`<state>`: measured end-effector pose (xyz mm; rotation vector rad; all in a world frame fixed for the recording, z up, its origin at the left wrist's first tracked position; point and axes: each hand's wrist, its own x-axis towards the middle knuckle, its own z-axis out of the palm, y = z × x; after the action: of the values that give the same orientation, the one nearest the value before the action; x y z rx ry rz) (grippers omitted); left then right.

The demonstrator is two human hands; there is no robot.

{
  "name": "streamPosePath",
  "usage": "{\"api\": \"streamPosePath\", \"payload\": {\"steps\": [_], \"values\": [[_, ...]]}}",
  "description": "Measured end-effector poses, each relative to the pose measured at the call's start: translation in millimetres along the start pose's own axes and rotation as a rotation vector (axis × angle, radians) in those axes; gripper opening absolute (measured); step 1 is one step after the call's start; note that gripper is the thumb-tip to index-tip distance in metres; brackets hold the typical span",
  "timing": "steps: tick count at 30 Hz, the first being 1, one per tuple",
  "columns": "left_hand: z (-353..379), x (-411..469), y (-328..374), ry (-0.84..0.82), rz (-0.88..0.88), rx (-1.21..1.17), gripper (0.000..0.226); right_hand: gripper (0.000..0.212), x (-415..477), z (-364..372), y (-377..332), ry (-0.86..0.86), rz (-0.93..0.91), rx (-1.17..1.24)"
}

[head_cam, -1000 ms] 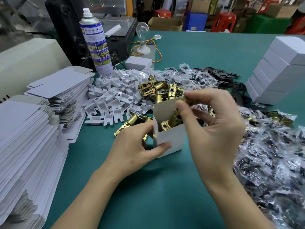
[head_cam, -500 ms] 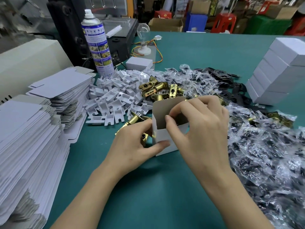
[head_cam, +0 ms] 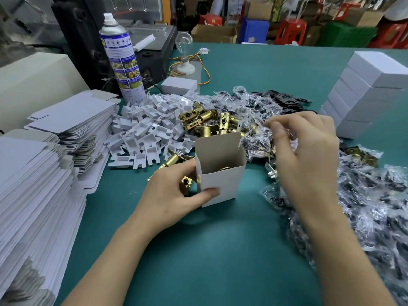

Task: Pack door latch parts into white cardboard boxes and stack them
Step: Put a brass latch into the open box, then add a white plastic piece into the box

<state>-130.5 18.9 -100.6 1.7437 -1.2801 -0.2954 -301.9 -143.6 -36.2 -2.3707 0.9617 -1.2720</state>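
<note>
Nearest, on the left of the green table [head_cam: 220, 250], tall piles of flat box blanks [head_cam: 33, 195] lay unfolded, which indicated that many boxes were left to be made up. Beyond them the left hand [head_cam: 174, 193] gripped the open box [head_cam: 220, 180], thumb across its front face and fingers curled behind its left side. This box stood upright on the table with its top flaps open. A brass latch [head_cam: 225, 168] showed only as a rim deep inside it, so that part was judged loaded, while closing and stacking were not yet done. The right hand [head_cam: 309, 155] hovered to the right of the box over the heap of clear bags [head_cam: 364, 206], fingers loosely curled; blur prevented telling whether the fingertips pinched a bag. Behind the box lay loose latches [head_cam: 205, 122] and white plastic pieces [head_cam: 145, 131], both in quantity. Farther right, a stack of closed boxes [head_cam: 371, 91] represented finished output, and one closed box [head_cam: 178, 85] sat apart near the spray can [head_cam: 120, 60]. The boxes carried no print. The can's label bore text and small pictures, too small to read.
</note>
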Motion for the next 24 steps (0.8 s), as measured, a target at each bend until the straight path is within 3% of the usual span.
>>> {"api": "streamPosePath", "payload": {"steps": [4,7,14,24], "values": [[-2.0,0.7,-0.2,-0.051,0.012,-0.046,0.030,0.014,7.2,-15.5,25.1,-0.422,0.142,-0.194],[-1.8,0.6,-1.6,-0.066,0.011,-0.064,0.039,0.013,1.0,-18.2,28.0,-0.556,0.134,-0.286],[-0.3,-0.8,-1.5,-0.083,0.010,-0.101,0.041,0.022,5.0,-23.4,23.6,-0.591,0.024,-0.338],[-1.5,-0.8,-4.0,-0.096,-0.003,-0.090,0.042,0.043,62.3,-12.3,28.7,-0.707,0.039,-0.460]]}}
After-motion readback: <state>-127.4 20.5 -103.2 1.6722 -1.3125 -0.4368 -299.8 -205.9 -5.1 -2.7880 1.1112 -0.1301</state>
